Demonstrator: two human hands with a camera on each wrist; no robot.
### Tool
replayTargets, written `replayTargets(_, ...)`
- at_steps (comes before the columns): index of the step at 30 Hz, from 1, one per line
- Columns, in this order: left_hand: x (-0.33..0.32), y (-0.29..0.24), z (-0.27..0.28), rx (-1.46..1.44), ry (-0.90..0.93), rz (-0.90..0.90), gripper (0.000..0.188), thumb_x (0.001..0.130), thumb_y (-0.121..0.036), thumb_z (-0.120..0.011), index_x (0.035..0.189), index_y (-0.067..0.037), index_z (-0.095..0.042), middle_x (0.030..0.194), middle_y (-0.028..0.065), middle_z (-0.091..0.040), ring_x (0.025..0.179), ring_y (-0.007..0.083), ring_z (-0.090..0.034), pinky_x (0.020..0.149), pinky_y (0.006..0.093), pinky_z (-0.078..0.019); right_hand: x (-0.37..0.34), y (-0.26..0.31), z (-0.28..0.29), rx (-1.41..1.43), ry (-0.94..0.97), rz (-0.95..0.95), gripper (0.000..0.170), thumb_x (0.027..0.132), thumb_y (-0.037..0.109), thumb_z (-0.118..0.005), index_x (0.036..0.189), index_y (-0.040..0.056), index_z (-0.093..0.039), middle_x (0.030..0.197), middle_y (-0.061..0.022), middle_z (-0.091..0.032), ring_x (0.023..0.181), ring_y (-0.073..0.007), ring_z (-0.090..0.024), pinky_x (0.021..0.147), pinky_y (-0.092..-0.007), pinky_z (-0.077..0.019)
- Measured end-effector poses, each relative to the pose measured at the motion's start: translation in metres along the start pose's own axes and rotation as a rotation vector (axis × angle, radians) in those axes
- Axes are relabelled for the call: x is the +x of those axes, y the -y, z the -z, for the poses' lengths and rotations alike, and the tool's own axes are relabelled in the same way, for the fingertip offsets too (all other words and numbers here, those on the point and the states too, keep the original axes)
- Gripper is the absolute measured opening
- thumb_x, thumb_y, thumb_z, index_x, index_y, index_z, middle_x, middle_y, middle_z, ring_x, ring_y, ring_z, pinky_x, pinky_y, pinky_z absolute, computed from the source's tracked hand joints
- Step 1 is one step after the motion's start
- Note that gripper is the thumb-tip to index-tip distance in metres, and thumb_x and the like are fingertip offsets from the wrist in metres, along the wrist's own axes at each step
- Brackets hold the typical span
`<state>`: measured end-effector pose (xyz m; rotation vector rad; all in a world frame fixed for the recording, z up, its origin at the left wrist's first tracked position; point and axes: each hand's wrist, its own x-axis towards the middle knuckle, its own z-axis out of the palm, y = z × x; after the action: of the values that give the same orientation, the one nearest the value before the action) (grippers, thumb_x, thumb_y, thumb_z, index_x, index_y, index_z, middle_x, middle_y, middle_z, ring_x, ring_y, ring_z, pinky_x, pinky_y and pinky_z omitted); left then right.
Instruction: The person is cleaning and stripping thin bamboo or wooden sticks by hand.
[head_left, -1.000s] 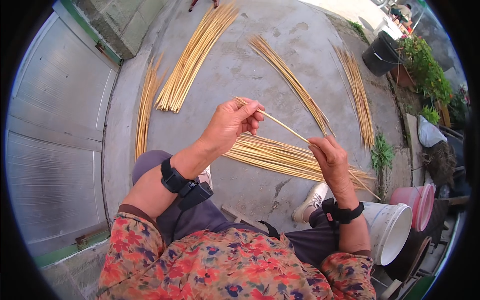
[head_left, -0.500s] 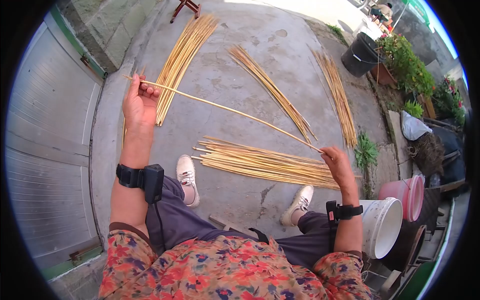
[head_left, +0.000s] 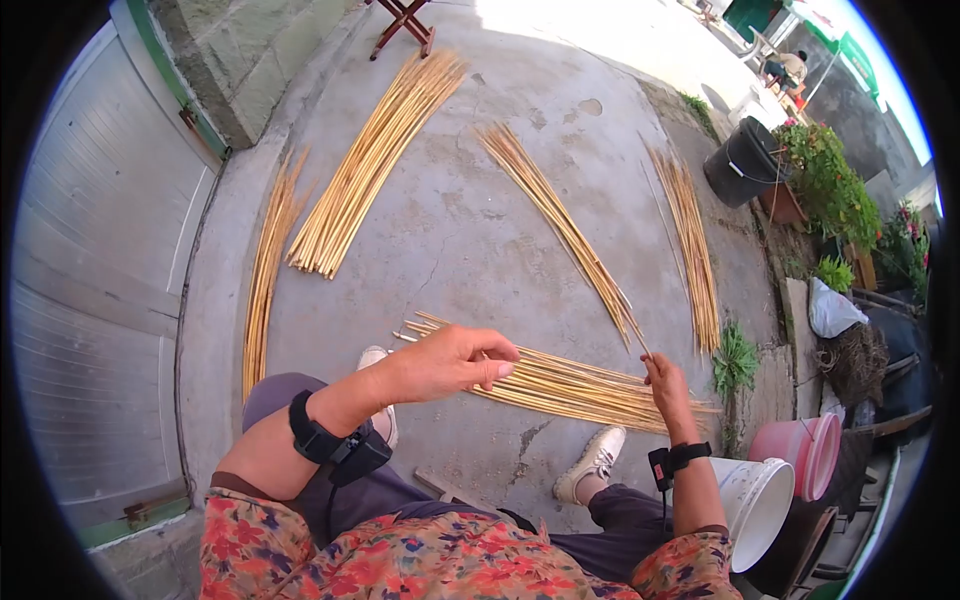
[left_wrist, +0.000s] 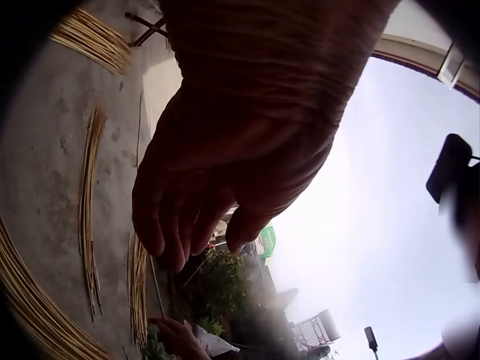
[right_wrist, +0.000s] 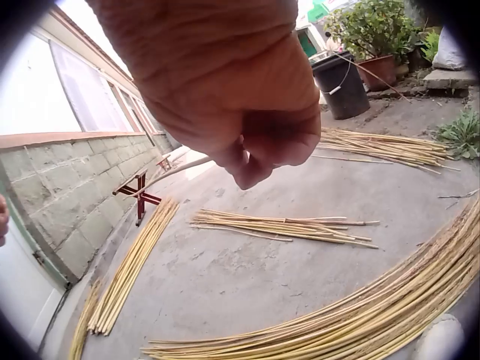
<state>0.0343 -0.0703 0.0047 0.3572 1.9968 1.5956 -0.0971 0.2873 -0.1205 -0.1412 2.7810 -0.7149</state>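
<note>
My right hand (head_left: 670, 388) pinches one thin straw-coloured stalk between thumb and fingers. In the right wrist view the stalk (right_wrist: 176, 170) sticks out leftward from the grip, while the left wrist view shows it (left_wrist: 157, 289) rising from that hand. My left hand (head_left: 450, 362) holds nothing; its fingers are loosely bent in the air, overlapping the left part of the near bundle of stalks (head_left: 570, 390). That bundle lies crosswise in front of my shoes. Past it, a thinner bundle (head_left: 565, 230) slants across the concrete, its lower end close to the right hand in the head view.
Further bundles lie at the far left (head_left: 265, 290), left of centre (head_left: 375, 170) and right (head_left: 690, 250). A folding stool (head_left: 403, 25) stands beyond. A white bucket (head_left: 757, 510), a pink bucket (head_left: 800, 452) and a black bucket (head_left: 743, 162) line the right side. A metal door (head_left: 100, 290) is left.
The left hand slid out along the stalk to the far left, then let go and came back toward the middle. The right hand kept its pinch; the stalk now points away from me.
</note>
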Motion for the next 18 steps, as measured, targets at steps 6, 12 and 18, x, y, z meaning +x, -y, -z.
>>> replayTargets(6,0.007,0.005,-0.009,0.303,0.090,-0.016,0.031,0.085,-0.026,-0.052,0.104,-0.001,-0.052,0.091,0.0139,-0.056,0.082,0.0261,-0.056,0.073,0.0339,-0.0447,0.081,-0.008,-0.057,-0.005,-0.046,0.002,0.032,0.085,0.034,-0.045,0.081,0.0040,-0.055,0.058,-0.0127,-0.055,0.058,-0.0275,-0.057,0.056,-0.0366,-0.0422)
replayTargets(12,0.017,0.007,-0.003,0.287,0.069,0.073,0.031,0.086,-0.024,-0.050,0.108,-0.002,-0.047,0.093,0.0150,-0.052,0.085,0.0303,-0.052,0.072,0.0373,-0.0429,0.168,-0.032,-0.113,-0.129,-0.119,0.037,0.028,0.086,0.030,-0.044,0.079,0.0041,-0.054,0.061,-0.0149,-0.056,0.066,-0.0327,-0.057,0.060,-0.0425,-0.0426)
replayTargets(18,0.031,0.008,0.002,0.140,0.060,0.127,0.027,0.085,-0.022,-0.050,0.101,0.000,-0.047,0.087,0.0155,-0.050,0.081,0.0330,-0.051,0.069,0.0392,-0.0422,0.213,-0.033,-0.128,-0.248,-0.045,-0.006,0.028,0.086,0.030,-0.042,0.086,0.0037,-0.053,0.083,-0.0235,-0.057,0.082,-0.0416,-0.053,0.069,-0.0479,-0.0426)
